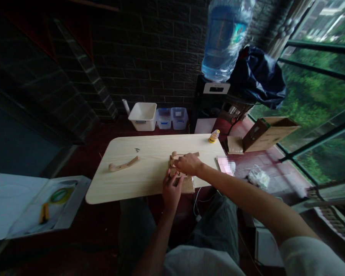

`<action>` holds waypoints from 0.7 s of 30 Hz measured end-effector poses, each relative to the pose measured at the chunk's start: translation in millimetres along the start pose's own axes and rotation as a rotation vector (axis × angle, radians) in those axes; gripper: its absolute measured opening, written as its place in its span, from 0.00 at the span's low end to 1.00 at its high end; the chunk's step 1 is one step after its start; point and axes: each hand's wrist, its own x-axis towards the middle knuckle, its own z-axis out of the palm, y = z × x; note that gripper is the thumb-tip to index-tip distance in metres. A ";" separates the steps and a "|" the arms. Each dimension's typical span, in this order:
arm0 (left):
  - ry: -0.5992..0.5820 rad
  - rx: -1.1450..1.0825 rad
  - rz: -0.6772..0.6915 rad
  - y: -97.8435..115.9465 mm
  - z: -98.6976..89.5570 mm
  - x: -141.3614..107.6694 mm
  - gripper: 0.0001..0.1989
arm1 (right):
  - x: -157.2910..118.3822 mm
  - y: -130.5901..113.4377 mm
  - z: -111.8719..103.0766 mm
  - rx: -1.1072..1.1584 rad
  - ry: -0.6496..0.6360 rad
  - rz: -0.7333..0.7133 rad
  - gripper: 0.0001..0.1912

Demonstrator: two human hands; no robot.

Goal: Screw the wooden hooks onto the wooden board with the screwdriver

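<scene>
My left hand [172, 189] is at the near edge of the pale table [152, 174], thumb and fingers closed on a small light-brown wooden piece with dark spots [176, 174]. Right above it, my right hand [189, 164] is closed over the same spot, bent down from the wrist; whatever its fingers hold is hidden. Beneath both hands is a brown board [188, 186] that reaches the table edge. Behind the right hand lies a strip of wood [195, 154]. Toward the left of the table rests a separate curved wooden piece with a rounded end [123, 165].
A small grey item [137, 150] and a yellow-capped bottle [214, 136] are on the table, with a pink item [224, 165] at its right edge. An open white case [61, 199] is at left. Bins [143, 124], a water dispenser [207, 101] and a cardboard box [261, 136] stand beyond.
</scene>
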 end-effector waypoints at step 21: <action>0.012 -0.010 0.001 -6.1 4.6 0.4 0.13 | 9.3 -5.8 11.3 0.094 -0.023 0.089 0.28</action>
